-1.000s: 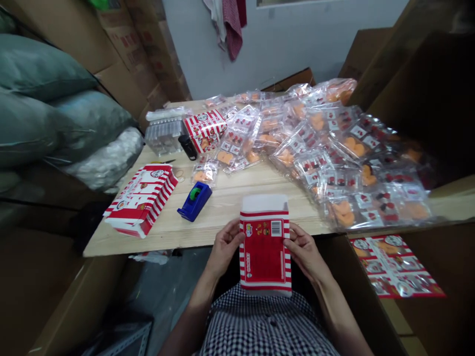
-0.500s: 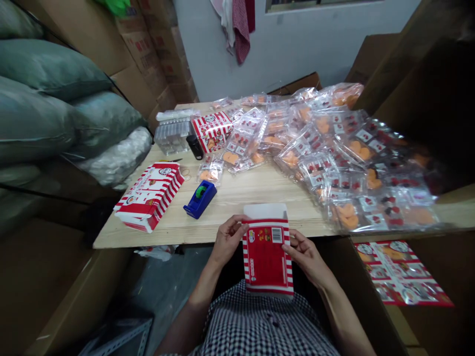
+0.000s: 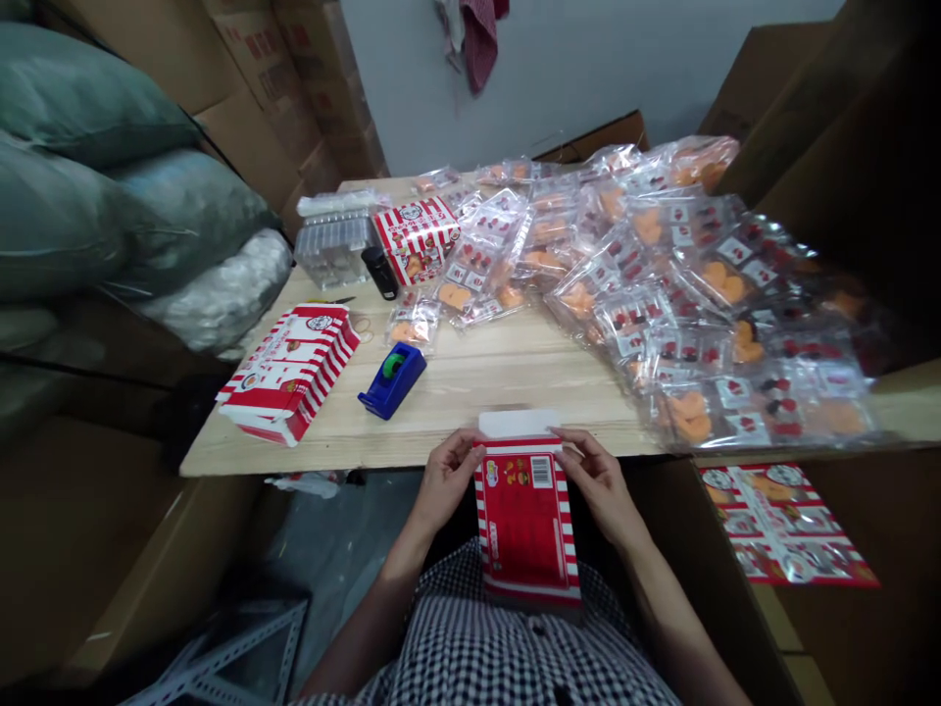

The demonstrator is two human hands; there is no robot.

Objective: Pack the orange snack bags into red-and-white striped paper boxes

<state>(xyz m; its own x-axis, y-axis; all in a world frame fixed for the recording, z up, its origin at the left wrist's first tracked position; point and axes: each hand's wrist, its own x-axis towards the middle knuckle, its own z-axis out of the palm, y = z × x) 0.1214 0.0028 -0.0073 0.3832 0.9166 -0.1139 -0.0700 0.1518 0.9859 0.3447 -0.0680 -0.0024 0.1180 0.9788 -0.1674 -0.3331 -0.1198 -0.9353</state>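
Between my hands is a red-and-white striped cardboard box (image 3: 523, 520), tilted against my checked clothing, with a barcode near its top and a white flap standing up at the far end. My left hand (image 3: 447, 479) pinches its upper left edge, thumb on the printed face. My right hand (image 3: 599, 482) grips the upper right corner beside the flap, fingers curled behind. The blue tape dispenser (image 3: 393, 380) with green tape sits on the table, left of and beyond the box. Whatever the box contains is hidden.
Striped cartons (image 3: 290, 373) lie stacked at the table's left. Clear plastic trays (image 3: 334, 245), a black bottle (image 3: 380, 273) and another striped box (image 3: 418, 240) stand behind. Bagged orange toy pieces (image 3: 691, 284) cover the right side. Printed sheets (image 3: 786, 525) lie lower right, below the table edge (image 3: 412, 461).
My right hand has slid up from the box's side to its upper corner by the flap. The flap now leans back more. The camera view has shifted slightly.
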